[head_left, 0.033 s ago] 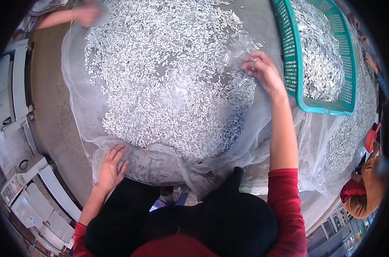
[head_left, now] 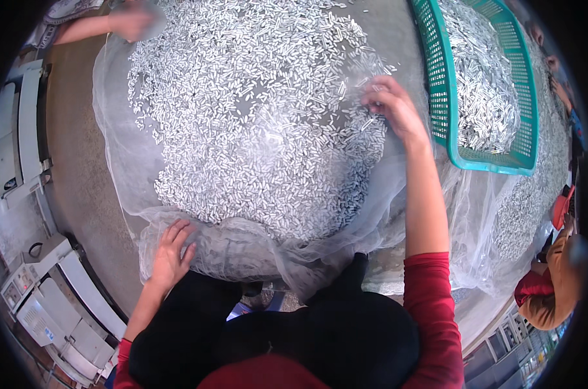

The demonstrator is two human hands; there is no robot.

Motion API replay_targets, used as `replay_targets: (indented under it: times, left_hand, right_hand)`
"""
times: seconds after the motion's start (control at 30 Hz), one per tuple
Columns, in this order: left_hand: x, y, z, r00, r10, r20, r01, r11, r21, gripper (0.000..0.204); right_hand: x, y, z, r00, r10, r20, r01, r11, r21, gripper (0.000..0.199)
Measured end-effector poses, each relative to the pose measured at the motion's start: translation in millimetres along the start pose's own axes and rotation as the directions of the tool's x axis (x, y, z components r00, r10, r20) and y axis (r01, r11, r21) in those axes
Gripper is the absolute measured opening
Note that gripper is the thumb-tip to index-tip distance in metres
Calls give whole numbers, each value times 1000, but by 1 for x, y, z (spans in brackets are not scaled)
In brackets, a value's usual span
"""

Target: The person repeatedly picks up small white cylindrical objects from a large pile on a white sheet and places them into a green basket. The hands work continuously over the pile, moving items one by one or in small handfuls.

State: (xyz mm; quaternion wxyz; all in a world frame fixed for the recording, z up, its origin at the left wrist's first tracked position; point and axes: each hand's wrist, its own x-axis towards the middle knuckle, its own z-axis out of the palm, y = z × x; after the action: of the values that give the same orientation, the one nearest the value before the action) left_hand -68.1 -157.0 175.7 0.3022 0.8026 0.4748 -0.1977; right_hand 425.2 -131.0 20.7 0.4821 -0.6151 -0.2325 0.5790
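Note:
A wide spread of small, silvery-white rod-shaped pieces (head_left: 242, 155) lies over a sheer white mesh cloth (head_left: 235, 249) in front of me. My left hand (head_left: 172, 251) rests on the bunched near edge of the mesh, fingers stretched out, holding nothing. At the right edge of the spread, my right hand (head_left: 396, 109) is held with its fingers curled in and the thumb near them. Whatever lies between those fingertips is too small and too hidden to name. Loose pieces lie just left of and below that hand.
A green plastic basket (head_left: 458, 146) full of similar pieces stands at the right. Another person's hand (head_left: 135, 21) is over the far left edge of the spread. Pale machines (head_left: 60, 305) stand at the left. A person in tan sleeves (head_left: 550, 285) is at the far right.
My right hand has shifted very slightly left, its fingers curled a bit more. My left hand has barely moved. The pieces look the same.

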Motion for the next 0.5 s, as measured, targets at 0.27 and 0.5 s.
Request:
replay_targets:
  times: [0.27,0.5]
  left_hand:
    - [16,-10,13,963,28,-268,-73,985,-158,30]
    - [11,-22,14,959,31,-283,-71,989,-131,29]
  right_hand:
    - [45,7,54,968,-68,-243,-159,583,-797,34]
    - [-2,4,15,999,20,38,-30,959,282,19]
